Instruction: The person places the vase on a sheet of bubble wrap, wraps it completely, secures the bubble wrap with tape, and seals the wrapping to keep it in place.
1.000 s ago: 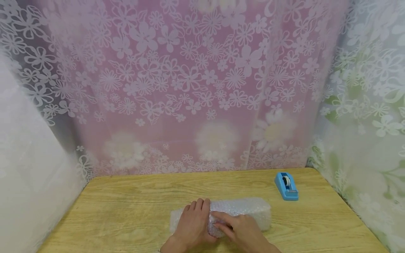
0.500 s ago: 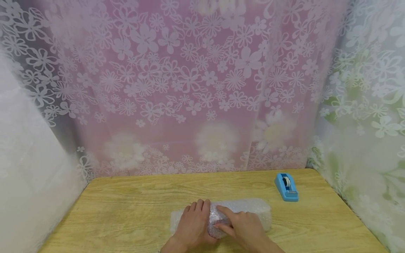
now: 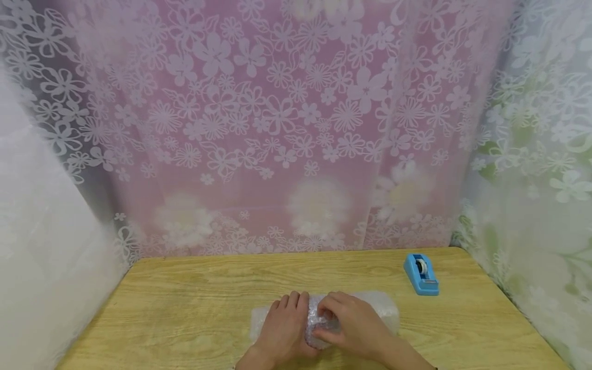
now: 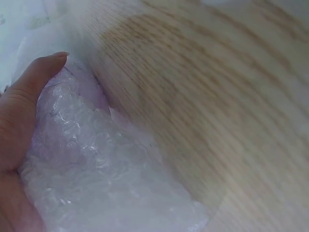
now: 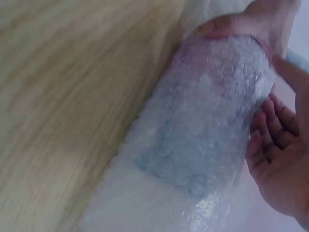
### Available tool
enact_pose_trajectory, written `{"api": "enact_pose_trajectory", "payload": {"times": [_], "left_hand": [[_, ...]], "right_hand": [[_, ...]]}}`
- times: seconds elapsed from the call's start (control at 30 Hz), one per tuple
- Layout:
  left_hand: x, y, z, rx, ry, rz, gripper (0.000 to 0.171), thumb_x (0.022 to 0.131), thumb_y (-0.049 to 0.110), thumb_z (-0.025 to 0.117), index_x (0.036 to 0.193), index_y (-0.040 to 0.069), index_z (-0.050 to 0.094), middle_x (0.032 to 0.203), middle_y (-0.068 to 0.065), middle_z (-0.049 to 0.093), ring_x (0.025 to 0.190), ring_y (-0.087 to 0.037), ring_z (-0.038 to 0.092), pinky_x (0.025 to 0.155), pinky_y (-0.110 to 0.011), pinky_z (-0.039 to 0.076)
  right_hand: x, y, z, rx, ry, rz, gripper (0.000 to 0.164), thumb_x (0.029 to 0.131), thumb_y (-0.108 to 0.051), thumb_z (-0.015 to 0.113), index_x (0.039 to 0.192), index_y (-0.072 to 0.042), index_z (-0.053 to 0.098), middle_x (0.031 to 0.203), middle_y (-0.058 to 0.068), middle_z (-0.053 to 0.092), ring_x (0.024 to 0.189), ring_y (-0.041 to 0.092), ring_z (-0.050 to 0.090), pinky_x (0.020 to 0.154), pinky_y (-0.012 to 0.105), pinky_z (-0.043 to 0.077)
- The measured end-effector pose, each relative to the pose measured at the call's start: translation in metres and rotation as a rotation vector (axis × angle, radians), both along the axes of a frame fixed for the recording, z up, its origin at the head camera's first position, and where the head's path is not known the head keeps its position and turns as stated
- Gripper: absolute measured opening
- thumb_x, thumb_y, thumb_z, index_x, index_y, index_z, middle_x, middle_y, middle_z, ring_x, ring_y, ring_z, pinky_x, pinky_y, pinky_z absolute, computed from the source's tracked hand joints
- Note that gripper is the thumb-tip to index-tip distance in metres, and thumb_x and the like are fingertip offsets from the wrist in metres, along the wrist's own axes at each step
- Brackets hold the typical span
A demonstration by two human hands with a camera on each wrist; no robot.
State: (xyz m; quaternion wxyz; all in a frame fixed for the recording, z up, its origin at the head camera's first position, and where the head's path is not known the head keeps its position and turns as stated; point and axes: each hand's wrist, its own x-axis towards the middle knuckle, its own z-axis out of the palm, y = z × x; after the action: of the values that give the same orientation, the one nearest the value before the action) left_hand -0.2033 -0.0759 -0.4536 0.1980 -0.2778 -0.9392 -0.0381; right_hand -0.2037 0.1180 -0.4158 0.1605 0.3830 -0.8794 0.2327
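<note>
A roll-shaped bundle of clear bubble wrap [image 3: 387, 310] lies lengthwise near the front of the table. Through its layers something pale purple and bluish shows in the right wrist view; what it is I cannot tell. My left hand [image 3: 283, 329] grips the bundle left of its middle, fingers over the top; its thumb [image 4: 30, 79] presses along the near side in the left wrist view. My right hand [image 3: 358, 325] is just right of it, with bent fingers and the thumb apart at the wrap. Its fingers [image 5: 275, 128] pinch nothing visible in the right wrist view.
A blue tape dispenser [image 3: 422, 277] with a roll of tape stands at the back right of the wooden table [image 3: 185, 303]. Flower-printed curtains [image 3: 277, 128] hang behind the table and along both sides.
My right hand's fingers first lay on the wrap near my left hand; the index finger slid upward, and now the fingers are lifted and more bent. My left hand stays put.
</note>
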Motion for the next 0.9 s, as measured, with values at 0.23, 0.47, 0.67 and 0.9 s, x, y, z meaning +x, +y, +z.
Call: {"api": "enact_pose_trajectory", "payload": {"times": [0.23,0.47,0.67,0.9], "left_hand": [[0.0,0.0,0.002,-0.007,-0.054,0.012,0.086,0.06,0.072,0.072,0.112,0.009,0.047,0.094,-0.002,0.05,0.08,-0.016,0.051,0.07,-0.033,0.049],[0.0,0.001,0.005,-0.022,-0.072,0.016,0.085,0.059,0.072,0.074,0.11,0.01,0.046,0.094,-0.002,0.049,0.079,-0.016,0.051,0.07,-0.033,0.048],[0.0,0.001,0.005,-0.036,-0.063,0.022,0.087,0.058,0.073,0.073,0.111,0.01,0.046,0.095,-0.002,0.049,0.08,-0.017,0.052,0.071,-0.034,0.049],[0.0,0.001,0.004,-0.032,-0.072,0.022,0.087,0.058,0.073,0.073,0.112,0.009,0.047,0.096,-0.002,0.05,0.082,-0.018,0.053,0.072,-0.035,0.049]], "right_hand": [[-0.01,0.002,0.0,-0.083,-0.303,0.112,0.019,0.088,-0.046,0.064,0.09,-0.027,0.061,0.077,-0.019,0.049,0.066,-0.002,0.047,0.058,0.019,0.044],[-0.016,0.003,-0.003,-0.162,-0.428,0.158,0.011,0.09,-0.038,0.063,0.088,-0.028,0.064,0.074,-0.017,0.051,0.061,0.0,0.045,0.053,0.02,0.043],[-0.017,0.003,0.0,-0.208,-0.545,0.157,0.014,0.091,-0.037,0.062,0.089,-0.024,0.066,0.072,-0.012,0.054,0.059,0.002,0.047,0.052,0.022,0.043],[-0.015,0.001,-0.001,-0.274,-0.571,0.124,0.013,0.09,-0.034,0.065,0.086,-0.022,0.067,0.071,-0.01,0.056,0.058,0.003,0.047,0.051,0.023,0.043]]}}
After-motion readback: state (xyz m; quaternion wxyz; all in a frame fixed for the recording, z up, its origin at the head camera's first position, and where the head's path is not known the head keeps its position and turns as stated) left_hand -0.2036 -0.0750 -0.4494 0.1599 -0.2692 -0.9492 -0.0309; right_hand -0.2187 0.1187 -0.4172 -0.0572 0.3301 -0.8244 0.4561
